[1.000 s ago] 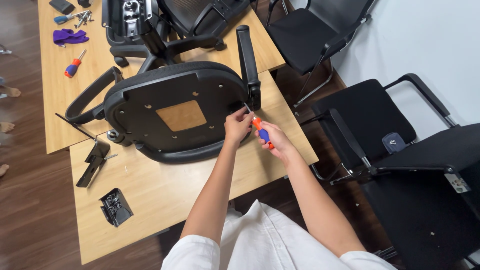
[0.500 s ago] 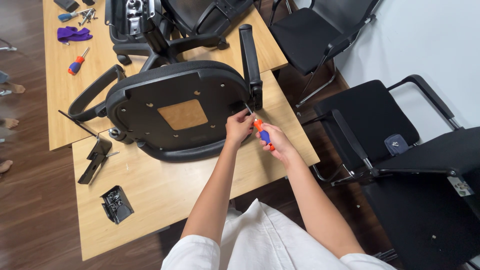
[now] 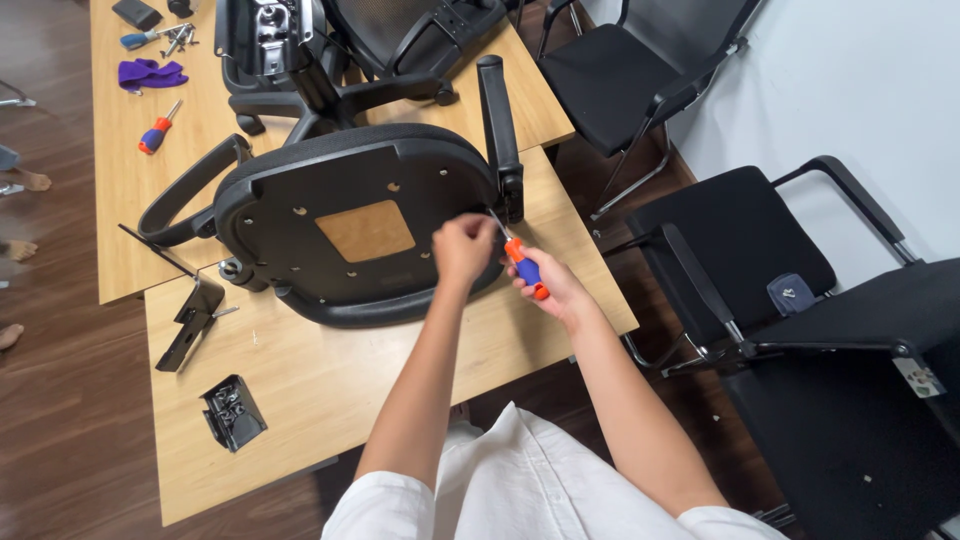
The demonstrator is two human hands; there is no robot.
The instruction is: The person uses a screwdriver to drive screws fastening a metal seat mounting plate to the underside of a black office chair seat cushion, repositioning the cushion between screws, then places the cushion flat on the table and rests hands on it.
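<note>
Right hand (image 3: 552, 288), fingers wrapped around orange-and-blue screwdriver (image 3: 524, 268), blade angled up-left toward base of armrest (image 3: 500, 130). Left hand (image 3: 463, 247), fingers pinched together at screwdriver's metal tip, against right edge of upturned black chair seat (image 3: 350, 225). Seat lying underside-up on wooden bench (image 3: 330, 380), brown square panel in middle. Second screwdriver (image 3: 157, 128) far left, well apart. Black metal bracket (image 3: 190, 320) left of seat; small black part (image 3: 232, 412) near left.
</note>
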